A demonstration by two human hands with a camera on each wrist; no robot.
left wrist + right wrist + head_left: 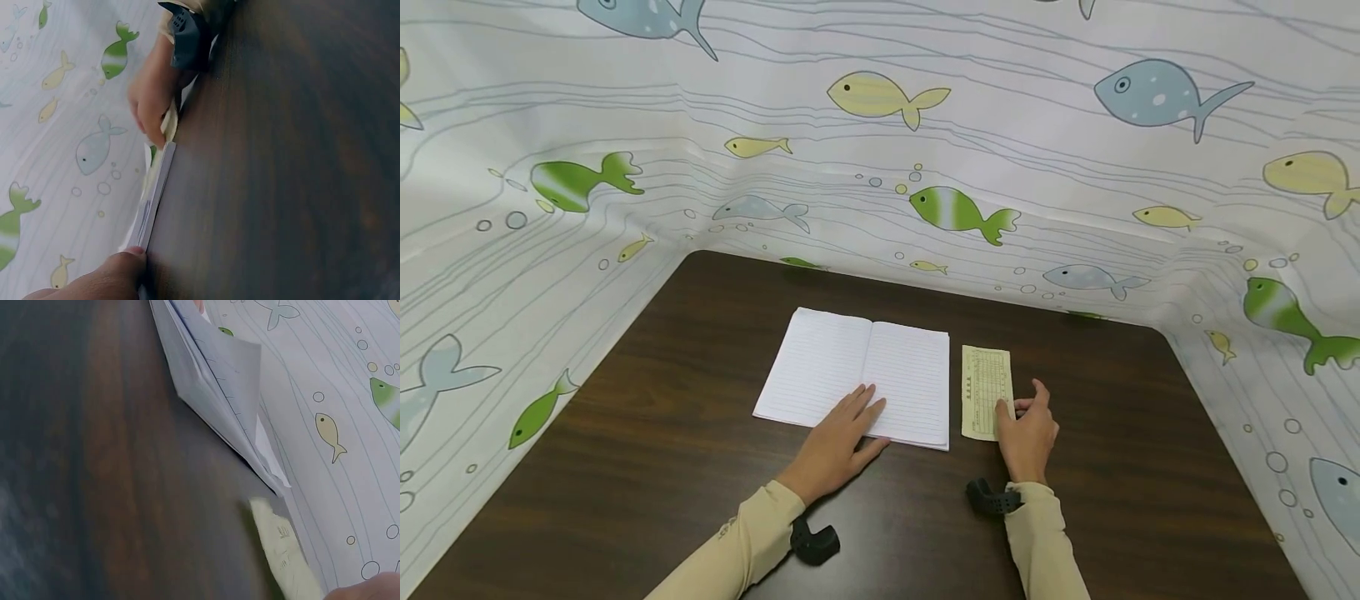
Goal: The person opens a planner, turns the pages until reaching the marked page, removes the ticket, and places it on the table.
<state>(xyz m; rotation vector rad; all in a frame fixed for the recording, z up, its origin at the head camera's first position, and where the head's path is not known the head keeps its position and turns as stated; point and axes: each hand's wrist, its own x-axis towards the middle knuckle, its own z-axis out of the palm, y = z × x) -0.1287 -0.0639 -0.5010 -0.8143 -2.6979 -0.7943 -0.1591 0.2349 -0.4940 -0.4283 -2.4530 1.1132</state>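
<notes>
An open lined notebook (906, 379) lies on the dark table, blank on both visible pages. My left hand (835, 446) rests on its lower part near the fold, fingers extended, thumb at the bottom edge. To the notebook's right is a small yellow printed slip (985, 387) with a table of lines. My right hand (1030, 433) pinches the slip's right edge, thumb on top and other fingers curled beside it. In the right wrist view the slip (284, 550) is tilted up beside the notebook (212, 381); only a bit of the hand shows there.
The brown wood-grain table (647, 400) extends around both papers. White sheeting with printed fish (880, 175) stands along its back and both sides. A black band (992, 497) is on the right wrist, and another (814, 543) on the left.
</notes>
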